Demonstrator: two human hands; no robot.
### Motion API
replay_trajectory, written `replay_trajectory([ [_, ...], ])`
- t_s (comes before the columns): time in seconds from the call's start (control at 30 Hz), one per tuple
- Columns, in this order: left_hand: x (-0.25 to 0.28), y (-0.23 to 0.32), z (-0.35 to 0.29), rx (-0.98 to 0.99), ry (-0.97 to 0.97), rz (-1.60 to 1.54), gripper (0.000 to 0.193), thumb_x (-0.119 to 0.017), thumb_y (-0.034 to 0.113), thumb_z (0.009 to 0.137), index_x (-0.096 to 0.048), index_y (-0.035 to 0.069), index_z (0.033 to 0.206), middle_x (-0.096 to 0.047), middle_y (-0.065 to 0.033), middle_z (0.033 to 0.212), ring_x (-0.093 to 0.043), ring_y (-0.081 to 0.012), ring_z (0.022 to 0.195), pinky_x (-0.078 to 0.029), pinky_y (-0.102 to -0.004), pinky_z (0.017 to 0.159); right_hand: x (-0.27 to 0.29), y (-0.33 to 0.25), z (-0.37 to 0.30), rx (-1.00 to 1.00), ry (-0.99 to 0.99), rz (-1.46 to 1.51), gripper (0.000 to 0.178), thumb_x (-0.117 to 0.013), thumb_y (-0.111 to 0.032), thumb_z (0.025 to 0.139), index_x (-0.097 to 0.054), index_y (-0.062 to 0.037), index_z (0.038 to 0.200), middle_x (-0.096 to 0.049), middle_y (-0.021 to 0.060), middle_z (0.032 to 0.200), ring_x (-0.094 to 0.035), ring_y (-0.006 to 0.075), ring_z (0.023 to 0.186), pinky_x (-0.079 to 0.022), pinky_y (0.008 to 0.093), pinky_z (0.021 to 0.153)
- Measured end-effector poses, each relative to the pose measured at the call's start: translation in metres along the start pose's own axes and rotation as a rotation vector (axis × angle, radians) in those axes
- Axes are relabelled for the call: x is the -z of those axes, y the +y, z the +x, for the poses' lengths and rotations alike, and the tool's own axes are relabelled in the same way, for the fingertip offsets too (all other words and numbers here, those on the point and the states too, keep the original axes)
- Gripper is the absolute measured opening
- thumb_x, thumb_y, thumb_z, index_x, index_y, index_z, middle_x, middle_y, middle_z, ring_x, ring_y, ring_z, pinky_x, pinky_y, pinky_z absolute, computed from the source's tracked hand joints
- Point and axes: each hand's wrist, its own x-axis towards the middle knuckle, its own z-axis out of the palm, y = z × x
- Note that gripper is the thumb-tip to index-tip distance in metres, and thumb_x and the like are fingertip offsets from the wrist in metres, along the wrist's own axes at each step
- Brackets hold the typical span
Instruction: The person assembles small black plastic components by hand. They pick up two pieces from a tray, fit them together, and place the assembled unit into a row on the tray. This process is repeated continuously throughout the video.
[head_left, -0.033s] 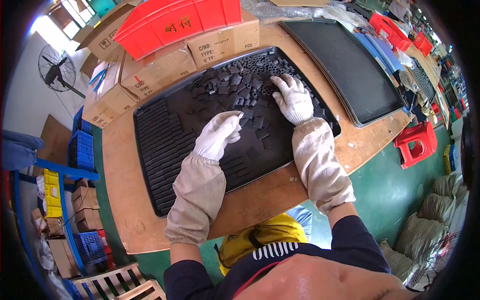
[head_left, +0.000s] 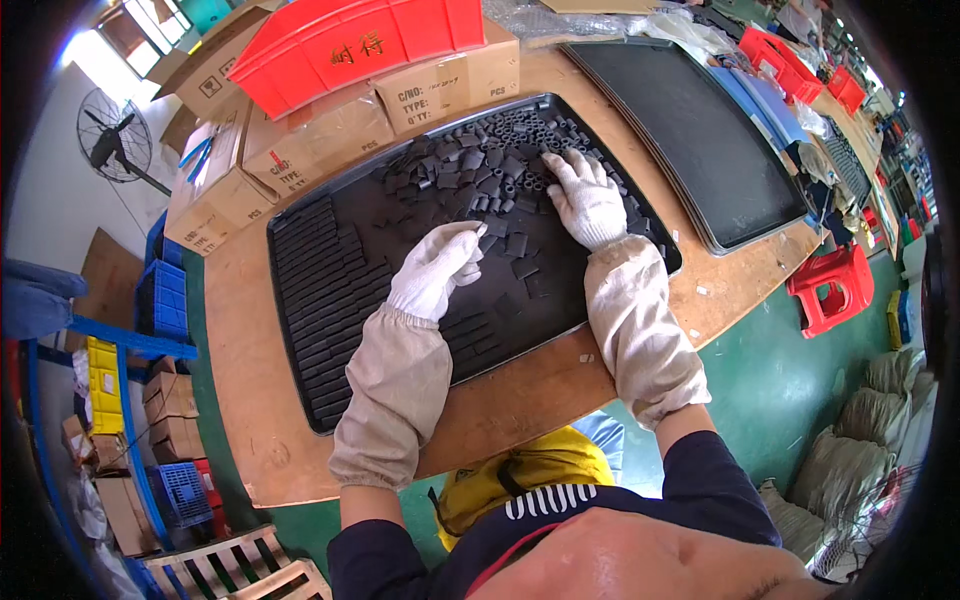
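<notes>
the left hand (head_left: 435, 270), in a white glove with a beige sleeve cover, rested over the middle of the black tray (head_left: 300, 330), its fingers curled together and apparently pinching one small dark block; the block itself was too small to make out for certain. the right hand (head_left: 585, 200), gloved the same way, lay spread flat on the loose pile of dark blocks (head_left: 490, 165) heaped at the far end of the tray. along the tray's left side, neat rows of blocks (head_left: 320, 290) were already laid edge to edge, and a few strays (head_left: 520, 255) sat between the hands.

the tray lay on a wooden worktop (head_left: 240, 400), with cardboard boxes (head_left: 300, 130) and a red bin (head_left: 350, 40) just beyond it, and an empty black tray (head_left: 700, 130) off to the right.

to do this step well, it seemed wise to keep the right hand raking only a few pieces free at a time, so the left could take one cleanly, turn it to match its neighbours, and seat it touching the last block without nudging the finished rows. thick gloves dulled the feel, so a light, deliberate pinch looked safer than speed.
</notes>
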Motion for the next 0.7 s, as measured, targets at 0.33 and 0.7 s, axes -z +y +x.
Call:
replay_trajectory([
  [0.33,-0.004,0.003,-0.003,0.030,0.002,-0.035,0.031,-0.064,0.015,0.102,-0.064,-0.001,0.128,-0.069,-0.0052,0.098,-0.063,-0.0096,0.080,-0.053,-0.0282,0.075,-0.005,0.015,0.001,-0.022,-0.022,0.031,0.036,-0.072,-0.014,0.082,-0.066,-0.0149,0.117,-0.066,0.0084,0.107,-0.064,0.0302,0.100,-0.050,0.0460,0.088],
  [0.7,-0.004,0.002,-0.003,0.011,0.013,0.112,0.030,-0.073,0.024,0.097,-0.068,0.005,0.120,-0.066,-0.0004,0.098,-0.061,-0.0074,0.083,-0.052,-0.0255,0.075,-0.004,0.016,0.002,0.023,-0.021,0.128,0.025,-0.073,-0.012,0.080,-0.066,-0.0156,0.104,-0.069,0.0062,0.100,-0.065,0.0308,0.101,-0.049,0.0464,0.090],
])
